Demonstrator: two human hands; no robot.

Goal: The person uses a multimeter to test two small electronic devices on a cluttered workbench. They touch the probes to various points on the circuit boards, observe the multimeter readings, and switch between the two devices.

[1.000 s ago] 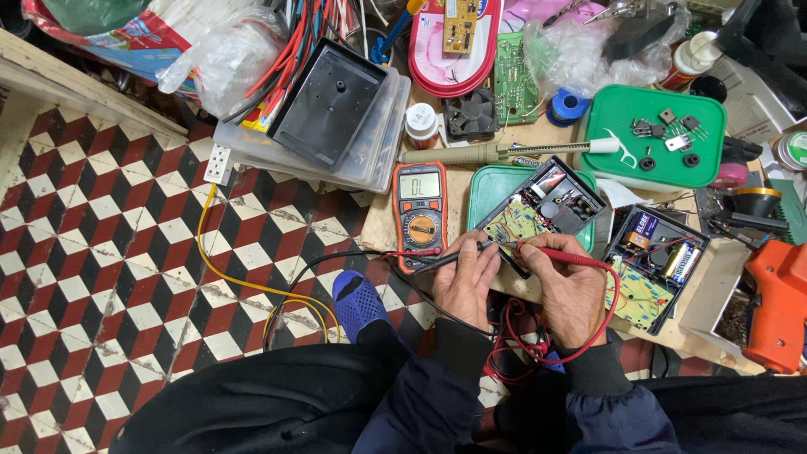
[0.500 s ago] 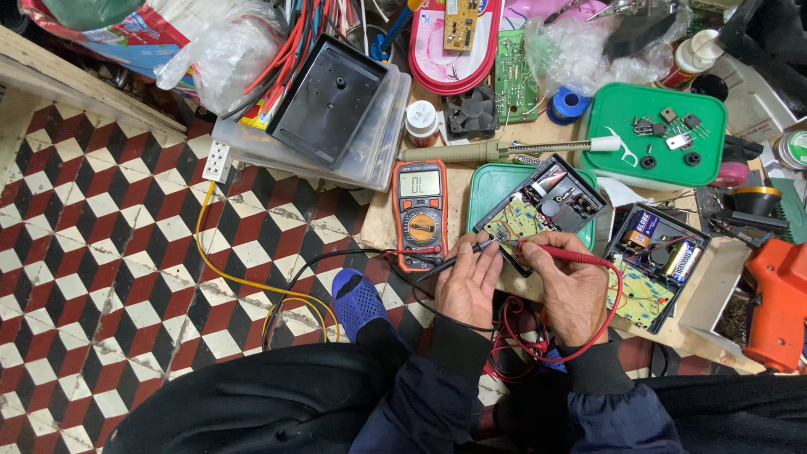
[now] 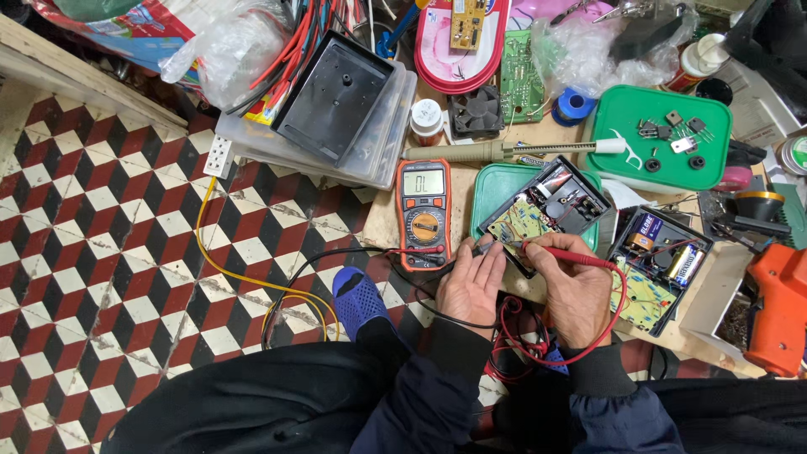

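1. The open black case [image 3: 551,206] with its yellow-green circuit board [image 3: 514,220] lies on a teal tray [image 3: 492,187], just ahead of your hands.
2. Your left hand [image 3: 472,286] pinches a black probe [image 3: 481,249] against the board.
3. Your right hand [image 3: 573,290] pinches a red probe [image 3: 561,254] there.
4. An orange meter [image 3: 423,212] sits just left of the tray.
5. A green lid [image 3: 657,139] holds small parts further back.

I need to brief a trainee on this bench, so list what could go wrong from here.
1. Both probe tips sit close together on the small circuit board; if the left hand or right hand slips, a tip could bridge neighbouring joints.
2. The red lead and black lead loop loosely by the blue shoe; a snag might drag the multimeter.
3. The crowded green tray leaves little room for error.
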